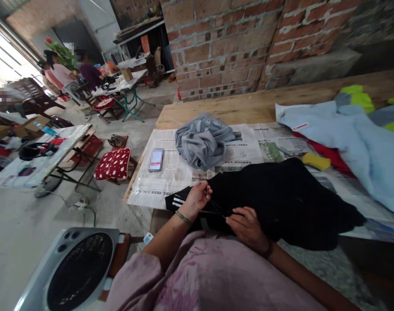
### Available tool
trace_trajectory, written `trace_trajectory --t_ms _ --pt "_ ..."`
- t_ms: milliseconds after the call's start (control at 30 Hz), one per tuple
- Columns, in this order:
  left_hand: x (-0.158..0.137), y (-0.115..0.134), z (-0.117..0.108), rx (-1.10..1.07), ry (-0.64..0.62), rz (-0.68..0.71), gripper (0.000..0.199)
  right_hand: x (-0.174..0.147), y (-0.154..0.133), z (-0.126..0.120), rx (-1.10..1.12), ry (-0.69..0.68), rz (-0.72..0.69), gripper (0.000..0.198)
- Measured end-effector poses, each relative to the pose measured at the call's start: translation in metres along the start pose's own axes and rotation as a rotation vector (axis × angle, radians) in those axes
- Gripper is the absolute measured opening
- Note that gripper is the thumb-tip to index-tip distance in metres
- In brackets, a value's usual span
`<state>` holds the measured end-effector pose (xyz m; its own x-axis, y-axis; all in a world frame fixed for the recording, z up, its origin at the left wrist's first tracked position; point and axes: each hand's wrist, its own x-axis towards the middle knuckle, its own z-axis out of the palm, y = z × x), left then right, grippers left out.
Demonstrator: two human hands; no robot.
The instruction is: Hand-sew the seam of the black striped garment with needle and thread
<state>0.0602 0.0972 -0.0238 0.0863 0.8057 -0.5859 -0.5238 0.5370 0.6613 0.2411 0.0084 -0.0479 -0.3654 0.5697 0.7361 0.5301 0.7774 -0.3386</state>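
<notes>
A thin dark string (218, 208) was held straight on a slant, pinched by the fingertips of the left hand (198, 198) and, nearer the body (236, 272), the right hand (249, 228). Soft black cloth (281, 198) was spread long from left to right, under and past them, on newspaper (158, 190), beside wrinkled, round gray cloth (201, 144).

Reaching inward with bare forearms (171, 235), pinching with the left hand (199, 198), curled and set slightly farther forward, and with the right hand (248, 227), turned knuckles-up, near yet apart.
</notes>
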Motion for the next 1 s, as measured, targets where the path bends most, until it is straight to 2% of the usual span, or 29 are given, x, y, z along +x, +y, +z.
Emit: trace_trajectory --t_ms 167,300,333,400,500,567,667,767,900,1000 --pt "0.006 0.003 -0.004 0.236 0.035 0.211 0.014 0.0 0.003 0.001 0.068 0.01 0.048 0.019" --pt "-0.006 0.0 -0.015 0.654 0.192 0.672 0.01 0.004 0.008 0.005 0.233 0.066 0.301 0.011" --pt "-0.012 -0.001 -0.018 0.773 0.191 0.773 0.01 0.005 0.009 0.006 0.268 0.079 0.361 0.01" --pt "-0.025 -0.003 -0.024 0.981 0.065 0.876 0.01 0.007 0.012 0.008 0.311 0.08 0.422 0.008" --pt "-0.038 -0.005 -0.029 1.162 -0.219 0.893 0.013 0.01 0.013 0.011 0.331 0.039 0.422 0.007" --pt "-0.042 -0.005 -0.028 1.215 -0.303 0.873 0.015 0.011 0.013 0.012 0.336 0.027 0.426 0.007" --pt "-0.044 -0.004 -0.025 1.268 -0.282 0.847 0.015 0.012 0.01 0.014 0.361 0.026 0.456 0.006" --pt "-0.046 -0.005 -0.022 1.307 -0.258 0.818 0.016 0.013 0.009 0.016 0.401 0.02 0.542 0.007" --pt "-0.046 -0.011 -0.024 1.285 -0.291 0.682 0.029 0.015 0.01 0.018 0.442 -0.033 0.676 0.015" --pt "-0.043 -0.018 -0.026 1.195 -0.309 0.582 0.02 0.018 0.01 0.02 0.483 -0.094 0.752 0.019"
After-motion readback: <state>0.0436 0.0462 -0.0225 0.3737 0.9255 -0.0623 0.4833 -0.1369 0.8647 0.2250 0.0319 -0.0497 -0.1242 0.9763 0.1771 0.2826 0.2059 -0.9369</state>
